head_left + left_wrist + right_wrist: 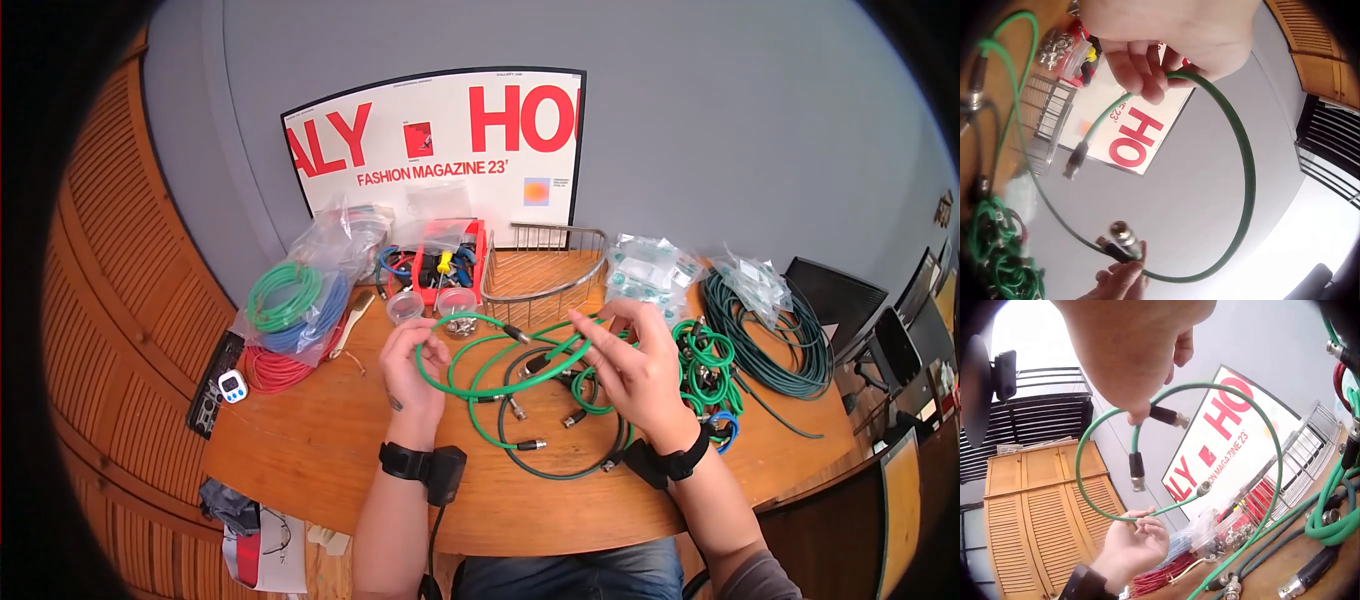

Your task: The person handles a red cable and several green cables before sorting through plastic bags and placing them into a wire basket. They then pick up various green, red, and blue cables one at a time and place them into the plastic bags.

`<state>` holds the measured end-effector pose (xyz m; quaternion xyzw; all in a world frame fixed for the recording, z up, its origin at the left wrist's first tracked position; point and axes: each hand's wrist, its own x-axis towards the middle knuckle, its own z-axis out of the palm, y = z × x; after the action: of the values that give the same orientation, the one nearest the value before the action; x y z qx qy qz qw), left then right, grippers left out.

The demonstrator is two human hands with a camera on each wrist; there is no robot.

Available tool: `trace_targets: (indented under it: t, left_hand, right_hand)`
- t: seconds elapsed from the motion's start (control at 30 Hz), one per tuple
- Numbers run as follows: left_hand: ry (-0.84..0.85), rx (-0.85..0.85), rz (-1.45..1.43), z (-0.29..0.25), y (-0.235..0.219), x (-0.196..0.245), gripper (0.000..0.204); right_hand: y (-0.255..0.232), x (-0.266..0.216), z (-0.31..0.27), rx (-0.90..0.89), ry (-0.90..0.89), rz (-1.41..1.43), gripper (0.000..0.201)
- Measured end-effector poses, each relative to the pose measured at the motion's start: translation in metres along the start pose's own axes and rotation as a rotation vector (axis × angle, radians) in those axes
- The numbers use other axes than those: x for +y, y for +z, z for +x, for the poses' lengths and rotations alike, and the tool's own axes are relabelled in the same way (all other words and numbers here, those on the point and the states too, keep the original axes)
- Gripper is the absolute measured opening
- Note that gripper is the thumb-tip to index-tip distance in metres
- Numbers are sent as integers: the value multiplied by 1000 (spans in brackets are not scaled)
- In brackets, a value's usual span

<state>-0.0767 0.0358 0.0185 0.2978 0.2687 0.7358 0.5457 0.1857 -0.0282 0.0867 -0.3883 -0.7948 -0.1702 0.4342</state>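
Above wooden table [320, 455], grasped in left hand [412, 378] and right hand [640, 378], presumably to keep green cable [1248, 169] loop open.

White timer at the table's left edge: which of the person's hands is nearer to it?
The left. The left hand is raised to the right of the timer; the right hand is well farther right, beyond the left one.

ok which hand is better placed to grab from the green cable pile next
Probably the right hand: it is much nearer the green pile than the left hand, though both are holding looped cable.
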Motion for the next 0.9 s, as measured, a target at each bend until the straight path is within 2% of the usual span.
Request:
trace_targets:
  t: [0.1, 0.2, 0.23, 0.3, 0.33, 0.4, 0.47, 0.53, 0.57, 0.6, 0.67, 0.73, 0.77, 0.83, 0.87, 0.9]
  left_hand:
    - [-72, -79, 97, -7, 7, -5, 20]
    - [-87, -116, 148, -14, 14, -9, 22]
    - [-51, -157, 87, -12, 12, -14, 24]
    - [-45, -151, 93, -13, 13, -15, 26]
    - [-37, -142, 97, -13, 13, -15, 28]
    - [-55, -150, 93, -11, 11, -14, 27]
    - [-72, -159, 90, -13, 14, -13, 25]
    - [-119, -59, 288, -18, 24, -11, 15]
    - [-118, -58, 289, -15, 21, -14, 15]
    - [-144, -108, 286, -13, 18, -18, 17]
    - [-175, -157, 286, -14, 14, -22, 23]
    - [-229, -347, 241, -21, 22, -18, 46]
    - [-232, -352, 241, -20, 22, -20, 46]
    - [-316, -572, 325, -20, 20, -25, 66]
    - [-318, -574, 326, -20, 19, -27, 66]
    - [-311, -678, 402, -21, 19, -28, 67]
  right_hand:
    - [9, 6, 0, 88, 81, 37, 29]
    - [13, 12, -1, 80, 116, 50, 17]
    - [12, 11, -2, 80, 117, 50, 17]
    - [9, 8, -5, -77, 532, 371, 17]
    - [9, 10, -5, -75, 532, 371, 17]
    - [12, 16, -5, -84, 699, 592, 22]
    - [29, 27, -18, -81, 718, 689, 23]
    - [44, 34, -31, -76, 733, 786, 24]
    - [50, 35, -36, -68, 701, 811, 25]
    - [52, 35, -40, -61, 672, 837, 25]
    - [54, 35, -44, -90, 721, 883, 26]
    - [59, 36, -48, -96, 733, 1043, 27]
    - [63, 37, -50, -101, 740, 1078, 28]
    - [63, 34, -52, -105, 731, 1111, 27]
    - [63, 32, -53, -115, 717, 1147, 27]
    - [64, 30, -54, -112, 703, 1142, 26]
